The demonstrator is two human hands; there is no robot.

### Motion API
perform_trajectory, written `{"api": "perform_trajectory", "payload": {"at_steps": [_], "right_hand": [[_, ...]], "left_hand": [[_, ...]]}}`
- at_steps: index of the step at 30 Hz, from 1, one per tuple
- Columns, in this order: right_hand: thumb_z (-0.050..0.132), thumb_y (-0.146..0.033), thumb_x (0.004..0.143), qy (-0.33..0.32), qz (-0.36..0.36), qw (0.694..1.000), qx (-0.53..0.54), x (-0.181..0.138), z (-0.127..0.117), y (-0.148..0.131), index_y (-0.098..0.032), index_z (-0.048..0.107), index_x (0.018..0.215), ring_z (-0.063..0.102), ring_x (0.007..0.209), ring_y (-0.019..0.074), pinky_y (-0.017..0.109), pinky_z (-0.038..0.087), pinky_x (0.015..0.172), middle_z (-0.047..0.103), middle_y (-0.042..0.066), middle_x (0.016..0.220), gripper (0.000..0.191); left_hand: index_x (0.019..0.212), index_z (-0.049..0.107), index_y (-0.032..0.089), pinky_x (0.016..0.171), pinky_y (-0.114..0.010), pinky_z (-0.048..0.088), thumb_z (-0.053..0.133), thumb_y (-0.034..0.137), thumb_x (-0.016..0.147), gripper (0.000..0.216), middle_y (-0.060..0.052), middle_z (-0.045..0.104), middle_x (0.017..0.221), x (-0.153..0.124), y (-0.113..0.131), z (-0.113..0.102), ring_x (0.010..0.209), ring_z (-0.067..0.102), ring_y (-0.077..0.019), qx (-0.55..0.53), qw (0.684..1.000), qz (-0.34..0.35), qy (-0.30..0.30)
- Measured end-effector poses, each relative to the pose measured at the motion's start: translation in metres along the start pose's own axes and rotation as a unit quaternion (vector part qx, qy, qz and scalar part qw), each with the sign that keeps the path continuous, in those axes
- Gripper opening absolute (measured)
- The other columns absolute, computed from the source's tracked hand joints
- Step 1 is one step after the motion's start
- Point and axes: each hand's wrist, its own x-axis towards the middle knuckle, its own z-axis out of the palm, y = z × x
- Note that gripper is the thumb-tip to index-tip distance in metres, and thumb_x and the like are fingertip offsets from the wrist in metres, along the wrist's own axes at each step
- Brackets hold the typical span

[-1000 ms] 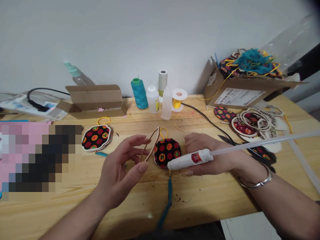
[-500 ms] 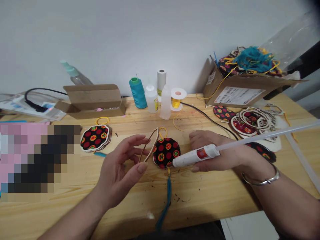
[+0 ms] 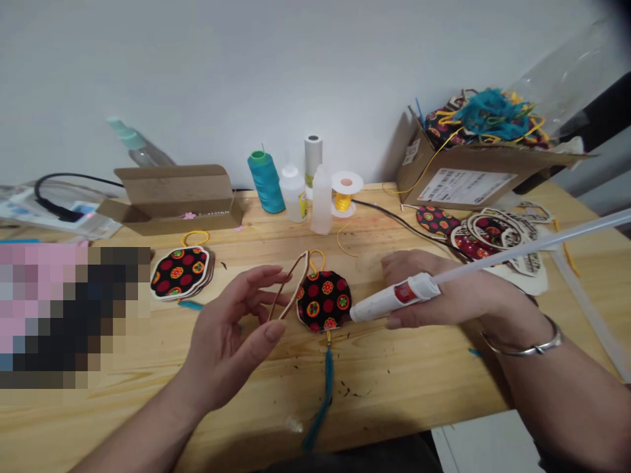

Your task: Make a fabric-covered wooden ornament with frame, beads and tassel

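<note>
My left hand (image 3: 231,335) pinches a thin wooden frame piece (image 3: 290,294), held on edge just left of a round ornament (image 3: 323,301). The ornament is black cloth with red and orange flowers, a yellow loop on top and a teal tassel (image 3: 319,407) hanging toward the table edge. My right hand (image 3: 444,295) grips a white glue gun (image 3: 394,299) with a long clear glue stick (image 3: 532,246) trailing to the right. The gun's tip sits at the ornament's right rim.
A stack of finished ornaments (image 3: 181,272) lies left. An open small cardboard box (image 3: 172,197), teal thread spool (image 3: 265,180), white bottles (image 3: 321,200) and a yellow cord spool (image 3: 344,194) stand behind. A large box (image 3: 463,177) and loose pieces (image 3: 493,230) sit right.
My right hand has drawn the glue gun to the right, its tip going from over the ornament's lower edge to its right rim. The left hand keeps its hold.
</note>
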Motion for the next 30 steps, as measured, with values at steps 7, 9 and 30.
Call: {"api": "perform_trajectory", "payload": {"at_steps": [7,9,30], "right_hand": [[0.069,-0.045,0.070,0.034,0.092,0.994,0.045,-0.005,-0.002,-0.002,-0.017,0.053,0.061,0.049,0.058,0.0113,0.025,0.038,0.052,0.052,-0.001,0.061,0.034],[0.069,-0.046,0.070,0.039,0.109,0.992,0.053,-0.007,-0.004,-0.001,-0.017,0.053,0.061,0.050,0.059,0.0118,0.025,0.039,0.053,0.052,-0.002,0.061,0.035],[0.067,-0.046,0.072,0.034,0.111,0.992,0.044,-0.009,-0.007,-0.001,-0.018,0.053,0.061,0.052,0.055,0.0114,0.025,0.039,0.048,0.054,-0.002,0.060,0.033]], "left_hand": [[0.125,0.046,0.025,0.072,-0.033,0.049,0.061,0.037,0.081,0.048,-0.011,0.055,0.125,0.000,-0.001,0.000,0.097,0.062,-0.0249,0.044,0.999,0.021,-0.013],[0.125,0.047,0.025,0.067,-0.030,0.048,0.062,0.035,0.080,0.049,-0.010,0.055,0.124,0.000,-0.001,0.001,0.096,0.061,-0.0241,0.077,0.996,0.031,-0.008],[0.128,0.040,0.024,0.091,-0.045,0.043,0.068,0.044,0.073,0.064,-0.010,0.055,0.121,0.011,-0.002,0.010,0.111,0.048,-0.0291,0.386,0.914,0.114,-0.052]]}}
